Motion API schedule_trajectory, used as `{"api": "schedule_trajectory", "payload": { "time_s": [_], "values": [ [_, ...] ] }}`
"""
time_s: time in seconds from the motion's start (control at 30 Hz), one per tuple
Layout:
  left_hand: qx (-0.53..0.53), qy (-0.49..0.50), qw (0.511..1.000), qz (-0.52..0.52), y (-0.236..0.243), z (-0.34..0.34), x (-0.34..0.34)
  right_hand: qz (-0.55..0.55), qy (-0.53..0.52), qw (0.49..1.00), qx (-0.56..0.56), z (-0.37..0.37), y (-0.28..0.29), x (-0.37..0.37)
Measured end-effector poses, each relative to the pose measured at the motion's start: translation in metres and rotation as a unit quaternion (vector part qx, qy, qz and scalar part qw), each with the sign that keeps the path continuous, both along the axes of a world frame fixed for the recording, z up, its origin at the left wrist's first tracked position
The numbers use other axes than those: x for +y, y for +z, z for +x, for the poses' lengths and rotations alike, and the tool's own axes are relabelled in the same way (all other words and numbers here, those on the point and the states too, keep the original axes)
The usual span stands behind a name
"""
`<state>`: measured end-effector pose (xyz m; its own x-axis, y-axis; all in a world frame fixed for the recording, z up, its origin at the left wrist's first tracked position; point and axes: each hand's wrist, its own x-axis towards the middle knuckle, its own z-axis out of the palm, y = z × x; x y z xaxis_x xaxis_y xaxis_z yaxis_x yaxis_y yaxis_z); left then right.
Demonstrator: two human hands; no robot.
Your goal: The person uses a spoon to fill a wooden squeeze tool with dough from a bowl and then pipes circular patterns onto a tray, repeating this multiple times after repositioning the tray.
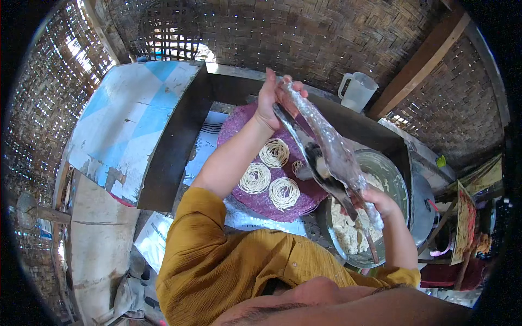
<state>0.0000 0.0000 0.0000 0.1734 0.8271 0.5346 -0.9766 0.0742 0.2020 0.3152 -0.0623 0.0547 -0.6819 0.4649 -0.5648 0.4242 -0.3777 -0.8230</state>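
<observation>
A long two-armed wooden noodle press point(333, 138), smeared with white dough, slants across in front of me. My left hand point(274, 100) is closed around its upper far end, and my right hand point(380, 202) grips the lower near end. Between the two arms a dark middle part shows, with some pale dough at it. Beneath lies a purple round mat point(239, 122) bearing pale noodle coils, among them a far coil point(274, 153), a left coil point(254, 178) and a near coil point(284, 194). A smaller bundle point(299, 167) sits partly under the press.
A large metal basin point(401, 185) of crumbly pale dough point(352, 239) stands at my right, under my right hand. Behind it are a clear pitcher point(359, 92) and a dark low wall point(234, 89). A peeling blue-and-white board point(133, 117) is at left. Woven bamboo walls point(304, 38) surround the space.
</observation>
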Motion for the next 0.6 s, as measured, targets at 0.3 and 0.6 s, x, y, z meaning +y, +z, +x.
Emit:
{"api": "schedule_trajectory", "payload": {
  "time_s": [0.3, 0.6],
  "values": [
    [0.009, 0.070, 0.997, 0.041, 0.054, -0.008, -0.013, 0.198, -0.007, 0.980, -0.024, -0.015, 0.030, -0.002],
    [0.036, 0.109, 0.991, 0.075, 0.059, 0.010, -0.036, 0.241, 0.036, 0.969, -0.029, -0.002, 0.060, -0.017]
  ]
}}
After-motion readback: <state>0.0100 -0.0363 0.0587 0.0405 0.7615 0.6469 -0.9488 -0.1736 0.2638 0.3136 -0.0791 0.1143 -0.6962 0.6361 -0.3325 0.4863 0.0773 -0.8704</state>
